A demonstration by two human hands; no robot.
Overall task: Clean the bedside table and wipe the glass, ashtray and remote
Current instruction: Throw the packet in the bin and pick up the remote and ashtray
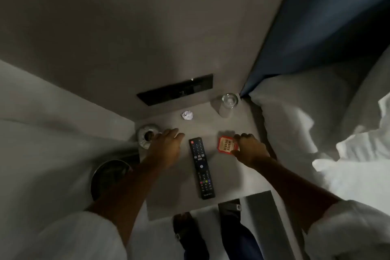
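Note:
The grey bedside table [168, 200] holds a black remote [201, 168] lying lengthwise in the middle. A clear glass [229, 100] stands at the far right corner. A round ashtray [145, 135] sits at the far left edge, partly hidden by my left hand [166, 143], which hovers over it with fingers apart. My right hand [249, 149] pinches the right edge of a red tea sachet [225, 145] on the table. A crumpled white paper ball [187, 115] lies near the back.
A black switch panel [175, 89] is set in the wall behind the table. A metal bin [109, 177] stands on the floor at the left. White bedding [316, 124] and a blue headboard [312, 27] border the right. My feet show below the table's front edge.

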